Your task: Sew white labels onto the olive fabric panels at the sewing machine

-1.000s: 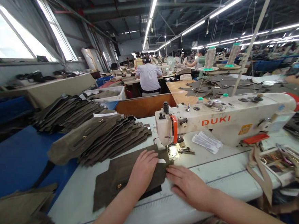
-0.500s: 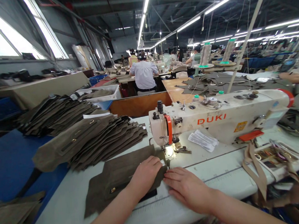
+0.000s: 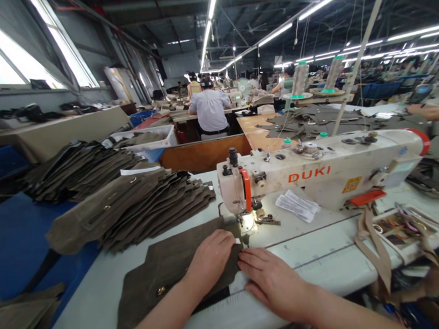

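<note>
A dark olive fabric panel [image 3: 173,260] with a small gold-coloured metal fitting [image 3: 160,291] lies flat on the pale sewing table, left of and in front of the needle. My left hand [image 3: 213,259] rests on its right part, fingers curled and pressed together beside a small white tag [image 3: 237,241]. The fingertips of my right hand [image 3: 270,276] are on the panel's right edge, fingers close together; the thumb lies lower on the table. Just beyond both hands is the lit needle area of the sewing machine [image 3: 318,172]. What lies under my fingers is hidden.
A fanned stack of similar olive pieces [image 3: 158,209] sits behind the panel at left. White printed labels [image 3: 297,205] lie on the machine bed. At right, a tray [image 3: 409,244] holds small metal parts, with tan straps [image 3: 374,249] beside it. A person [image 3: 210,110] sits ahead.
The fabric panel has slid a little toward me and to the left, its near-left corner most. Both hands have shifted slightly left and stay on the panel.
</note>
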Demonstrator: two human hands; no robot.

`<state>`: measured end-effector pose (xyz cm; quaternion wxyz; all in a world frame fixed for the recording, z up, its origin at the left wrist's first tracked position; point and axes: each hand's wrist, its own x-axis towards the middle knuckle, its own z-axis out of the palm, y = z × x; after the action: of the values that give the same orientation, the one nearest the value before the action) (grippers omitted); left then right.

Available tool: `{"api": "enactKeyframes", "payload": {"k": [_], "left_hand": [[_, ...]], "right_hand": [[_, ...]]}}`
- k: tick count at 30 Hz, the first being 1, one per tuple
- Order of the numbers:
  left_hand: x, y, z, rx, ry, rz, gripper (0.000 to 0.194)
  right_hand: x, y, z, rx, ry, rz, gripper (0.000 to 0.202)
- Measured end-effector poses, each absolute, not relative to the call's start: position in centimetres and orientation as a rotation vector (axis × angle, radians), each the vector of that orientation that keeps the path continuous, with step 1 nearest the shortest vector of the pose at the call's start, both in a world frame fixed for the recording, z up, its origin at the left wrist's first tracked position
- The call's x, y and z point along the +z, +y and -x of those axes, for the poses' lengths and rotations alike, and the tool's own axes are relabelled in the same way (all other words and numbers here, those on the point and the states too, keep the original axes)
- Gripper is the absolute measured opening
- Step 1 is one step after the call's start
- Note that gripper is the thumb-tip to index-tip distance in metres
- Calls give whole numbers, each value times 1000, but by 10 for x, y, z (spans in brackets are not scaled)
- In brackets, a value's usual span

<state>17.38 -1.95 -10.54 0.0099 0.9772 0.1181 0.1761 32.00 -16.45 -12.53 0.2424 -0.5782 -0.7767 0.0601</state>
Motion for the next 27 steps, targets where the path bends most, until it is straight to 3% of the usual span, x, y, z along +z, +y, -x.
{"api": "enactKeyframes", "payload": {"k": [7,27], "left_hand": [[-109,-15,-179,313,347,-3079,18],[-113,-17,-176,321,350,-3070,21]], "right_hand": [[-125,-165,-319,188,-2108,1587,38],[-123,-160,-326,171,-2100,1562,29]]}}
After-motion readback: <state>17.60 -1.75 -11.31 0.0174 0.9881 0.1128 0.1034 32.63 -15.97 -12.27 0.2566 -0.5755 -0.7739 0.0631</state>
